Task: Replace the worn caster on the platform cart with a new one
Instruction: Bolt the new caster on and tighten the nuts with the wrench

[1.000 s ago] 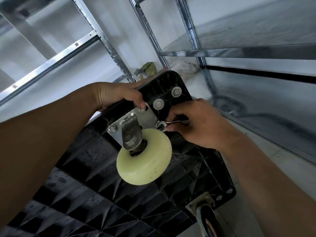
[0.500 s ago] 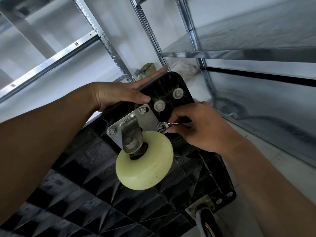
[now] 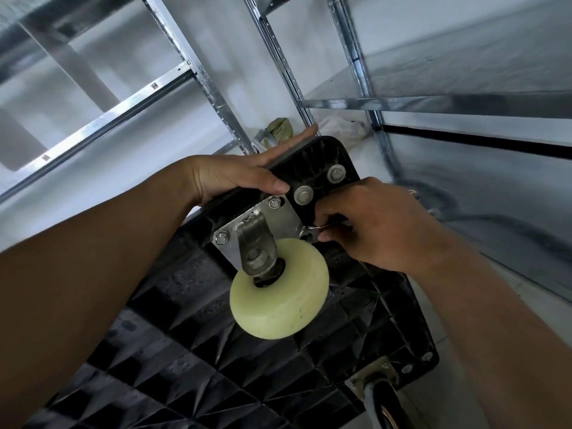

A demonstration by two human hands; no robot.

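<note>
The black ribbed plastic platform cart (image 3: 192, 360) shows its underside. A pale yellow caster wheel (image 3: 280, 294) on a silver mounting plate (image 3: 286, 219) sits near the cart's upper corner. The left hand (image 3: 229, 178) grips that edge, its thumb just above the plate. The right hand (image 3: 368, 224) has curled fingers pinching a thin metal wrench (image 3: 320, 226) at the plate's right corner.

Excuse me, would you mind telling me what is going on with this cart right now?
A person has the black platform cart tipped up so its underside shows. The left hand grips the cart's edge near the corner. The right hand holds a small wrench at the near corner of the mounting plate. The caster with the pale yellow wheel sits on the plate, with two bolts visible. Whether it is being loosened or tightened cannot be told.
</note>
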